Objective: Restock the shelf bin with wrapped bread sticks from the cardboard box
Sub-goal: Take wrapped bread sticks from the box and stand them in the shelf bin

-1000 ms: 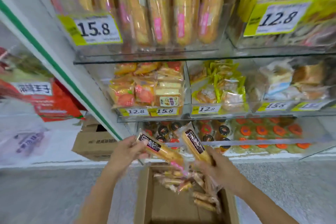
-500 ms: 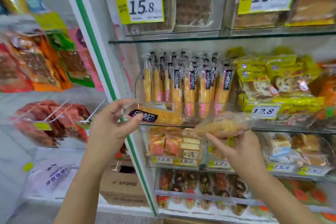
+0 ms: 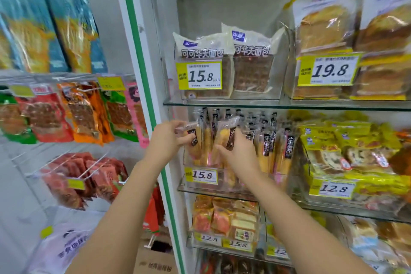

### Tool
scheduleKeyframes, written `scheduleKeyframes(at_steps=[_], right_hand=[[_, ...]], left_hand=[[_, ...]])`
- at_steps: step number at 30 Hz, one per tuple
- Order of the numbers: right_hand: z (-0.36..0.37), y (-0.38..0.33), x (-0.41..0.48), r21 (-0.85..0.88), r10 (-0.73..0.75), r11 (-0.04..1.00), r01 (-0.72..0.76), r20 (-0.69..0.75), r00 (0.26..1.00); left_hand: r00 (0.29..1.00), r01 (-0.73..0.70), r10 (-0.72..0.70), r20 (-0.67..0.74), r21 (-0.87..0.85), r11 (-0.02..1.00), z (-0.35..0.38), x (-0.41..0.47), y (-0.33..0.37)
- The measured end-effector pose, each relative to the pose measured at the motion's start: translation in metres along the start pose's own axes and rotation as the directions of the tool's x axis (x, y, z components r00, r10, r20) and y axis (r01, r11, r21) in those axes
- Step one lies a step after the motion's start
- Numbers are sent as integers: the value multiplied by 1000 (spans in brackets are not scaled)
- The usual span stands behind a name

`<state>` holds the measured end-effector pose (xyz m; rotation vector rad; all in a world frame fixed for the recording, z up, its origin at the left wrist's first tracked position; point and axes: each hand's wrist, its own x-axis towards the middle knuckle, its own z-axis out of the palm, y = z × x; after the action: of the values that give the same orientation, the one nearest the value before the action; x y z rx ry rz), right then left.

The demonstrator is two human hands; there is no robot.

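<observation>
**Asker:** While both your arms are up at the shelf, what are you holding?

**Me:** One wrapped stick apiece. My left grip pinches the clear top end of the left stick between thumb and fingers. My right grip is curled round the right stick, with the thumb across its front.

**Asker:** Where are they against the bin?

**Me:** They are at the left end of the bin, in front of the row that stands upright inside it. The left stick leans its top to the left and the right stick leans its top to the right. A few of the row's sticks show between them. Their lower ends reach down near the bin's clear front wall, but I cannot tell whether they sit inside it.

**Asker:** What is around it?

**Me:** A yellow tag reading 15.8 is on the bin's front, and the bin stands on a glass shelf. Just to the right lie yellow packs tagged 12.8. On the shelf above stand dark bread bags. Left of the green-edged post, red and orange snack packs hang in rows. A brown carton sits low by the post's foot.
</observation>
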<state>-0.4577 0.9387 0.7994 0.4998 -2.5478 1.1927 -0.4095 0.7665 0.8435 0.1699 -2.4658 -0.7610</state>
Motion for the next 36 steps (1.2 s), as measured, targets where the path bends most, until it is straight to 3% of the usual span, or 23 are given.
scheduleKeyframes(at_steps=[3, 9, 13, 20, 27, 33, 36], right_hand=[[17, -4, 19, -51, 111, 993, -110, 24, 993], [30, -10, 35, -227, 179, 961, -156, 85, 980], [41, -5, 51, -266, 263, 939, -219, 141, 954], [64, 1, 78, -371, 292, 901, -225, 133, 947], [79, 18, 77, -358, 262, 909, -214, 90, 961], [72, 22, 66, -341, 158, 934, -107, 126, 979], [54, 20, 53, -235, 33, 972, -1, 130, 991]], left_hand=[[988, 40, -44, 146, 27, 999, 12, 28, -1], [922, 117, -147, 357, 105, 988, 41, 67, -10], [852, 145, -242, 464, 235, 961, 48, 89, -14], [765, 111, -252, 592, 264, 958, 60, 119, -15], [895, 129, -271, 354, 377, 917, 99, 113, -28], [945, 159, -224, 239, 264, 951, 100, 96, -33], [989, 59, -68, 128, 75, 995, 91, 64, -25]])
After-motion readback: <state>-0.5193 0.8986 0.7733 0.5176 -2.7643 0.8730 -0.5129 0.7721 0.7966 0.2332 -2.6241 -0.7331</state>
